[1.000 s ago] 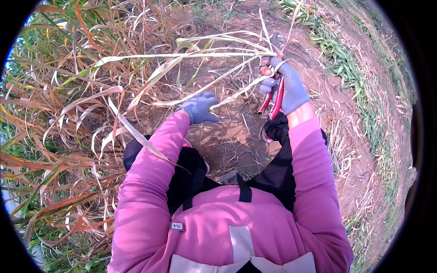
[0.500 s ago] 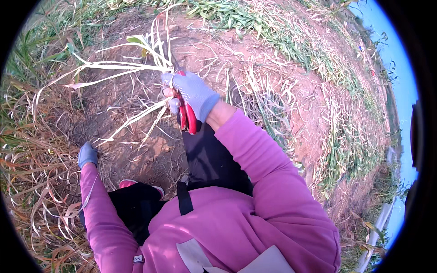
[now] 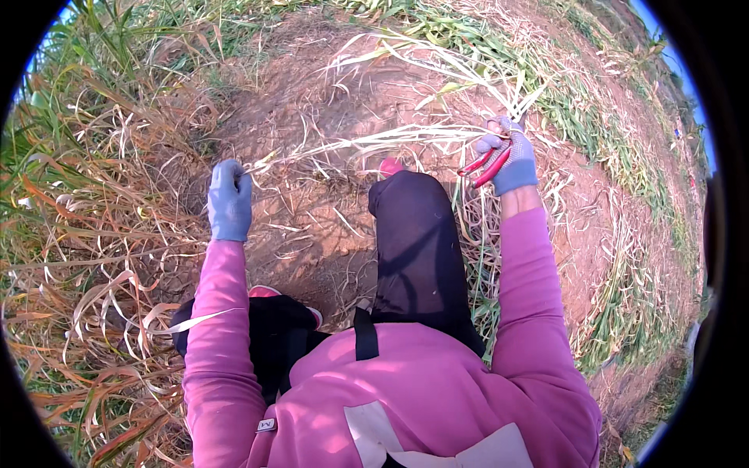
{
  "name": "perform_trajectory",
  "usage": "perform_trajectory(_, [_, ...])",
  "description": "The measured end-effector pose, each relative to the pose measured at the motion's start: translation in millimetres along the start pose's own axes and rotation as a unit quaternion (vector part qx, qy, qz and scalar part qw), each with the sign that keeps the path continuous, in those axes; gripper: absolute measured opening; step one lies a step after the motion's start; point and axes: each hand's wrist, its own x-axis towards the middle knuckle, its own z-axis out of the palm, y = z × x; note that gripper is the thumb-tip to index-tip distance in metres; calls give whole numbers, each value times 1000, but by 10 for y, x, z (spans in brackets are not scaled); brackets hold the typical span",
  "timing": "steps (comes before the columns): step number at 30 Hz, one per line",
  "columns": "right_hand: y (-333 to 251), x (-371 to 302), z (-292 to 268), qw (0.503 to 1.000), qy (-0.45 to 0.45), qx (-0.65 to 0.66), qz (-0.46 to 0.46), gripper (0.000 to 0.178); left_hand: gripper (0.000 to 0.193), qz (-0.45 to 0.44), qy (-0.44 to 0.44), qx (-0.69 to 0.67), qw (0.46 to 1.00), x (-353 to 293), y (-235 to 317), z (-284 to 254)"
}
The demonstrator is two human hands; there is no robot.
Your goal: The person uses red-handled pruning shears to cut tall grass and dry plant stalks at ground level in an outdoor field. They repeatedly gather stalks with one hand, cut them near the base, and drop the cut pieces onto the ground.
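My right hand (image 3: pixel 505 152), in a grey-blue dotted glove, is out at the right, closed on red-handled pruning shears (image 3: pixel 495 167) and a bunch of pale, dry plant stalks (image 3: pixel 437 134). The shears' blades are hidden by the hand and stalks. Some stalks fan out up and to the left from the fist; others stretch left across the soil. My left hand (image 3: pixel 230 201), gloved too, is raised above the ground at the left with its fingers curled. The stalks' thin far ends reach its fingertips, but what it grips is hidden.
Tall dry and green grass (image 3: pixel 86 226) stands close on the left. Cut green leafy stalks (image 3: pixel 581 129) lie in a band at the far right. Brown soil (image 3: pixel 312 242) with loose straw lies between my hands. My bent knee (image 3: pixel 417 234) rises in the middle.
My right hand has swung right with the shears and stalks, away from the middle. My left hand has come up and right from the grass edge. The view has shifted too.
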Motion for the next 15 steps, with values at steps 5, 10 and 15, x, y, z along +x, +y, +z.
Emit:
perform_trajectory(5, [-425,-228,-495,993,21,93,-68,15,21,70,46,-114,990,-34,492,174])
perform_trajectory(10, [-876,-367,-480,975,-1,53,-214,16,20,46,-259,-162,951,-326,622,302])
perform_trajectory(15, [-1065,-408,-531,956,-2,-53,-288,14,20,45,-310,-192,930,-487,695,321])
